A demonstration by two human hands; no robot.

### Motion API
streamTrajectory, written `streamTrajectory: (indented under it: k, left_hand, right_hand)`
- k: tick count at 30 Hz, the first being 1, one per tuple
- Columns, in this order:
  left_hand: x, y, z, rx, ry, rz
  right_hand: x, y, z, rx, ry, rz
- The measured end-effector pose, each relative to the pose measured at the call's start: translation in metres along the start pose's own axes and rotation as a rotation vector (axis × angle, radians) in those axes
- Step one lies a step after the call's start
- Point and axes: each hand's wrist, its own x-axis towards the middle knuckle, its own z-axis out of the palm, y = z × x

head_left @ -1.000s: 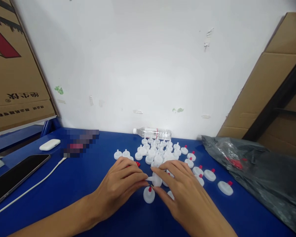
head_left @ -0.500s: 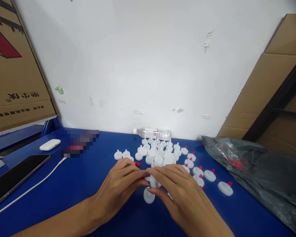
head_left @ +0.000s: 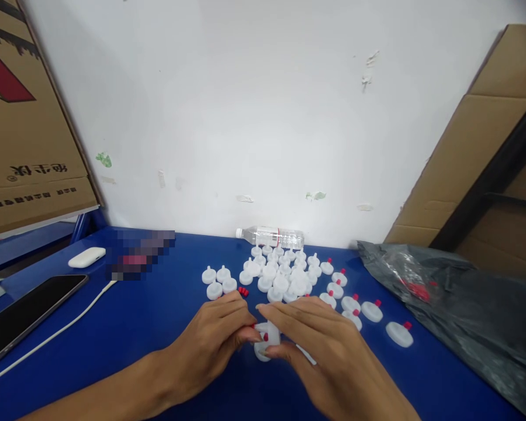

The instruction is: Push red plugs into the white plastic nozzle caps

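My left hand and my right hand meet fingertip to fingertip over the blue table, both pinched on one white plastic cap with a red tip. Another white cap lies right under the fingers. Behind them sits a heap of several white caps. A row of white caps with red plugs runs off to the right. A few loose red plugs lie just beyond my left fingers.
A clear water bottle lies on its side against the white wall. A dark plastic bag with red pieces fills the right side. At the left are a phone, a white cable and a white earbud case. Cardboard boxes stand on both sides.
Both hands have drawn a little nearer to me and closed together on the cap. Two more white caps at the left of the heap are now uncovered.
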Motion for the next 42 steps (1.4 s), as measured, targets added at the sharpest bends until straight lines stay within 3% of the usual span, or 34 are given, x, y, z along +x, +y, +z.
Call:
streamTrajectory:
  k: [7, 17, 26, 33, 38, 42]
  left_hand:
    - [-0.003, 0.0, 0.008, -0.026, -0.019, -0.091]
    - [0.004, -0.001, -0.001, 0.132, 0.122, -0.175]
    - [0.003, -0.004, -0.001, 0.218, -0.036, -0.246]
    - [-0.002, 0.0, 0.003, 0.176, -0.176, -0.29]
    - [-0.001, -0.004, 0.003, 0.211, -0.153, -0.279]
    - [0.003, -0.008, -0.004, 0.428, -0.094, -0.278]
  right_hand:
    - [-0.004, 0.003, 0.004, 0.002, -0.029, 0.065]
    - [-0.013, 0.029, 0.0, -0.327, -0.1, 0.287]
    - [-0.026, 0.041, 0.012, -0.368, -0.305, 0.422]
    - [-0.022, 0.038, 0.009, -0.409, -0.209, 0.431]
    - [-0.022, 0.039, 0.011, -0.382, -0.305, 0.517]
    - [-0.024, 0.04, 0.013, -0.356, -0.356, 0.541]
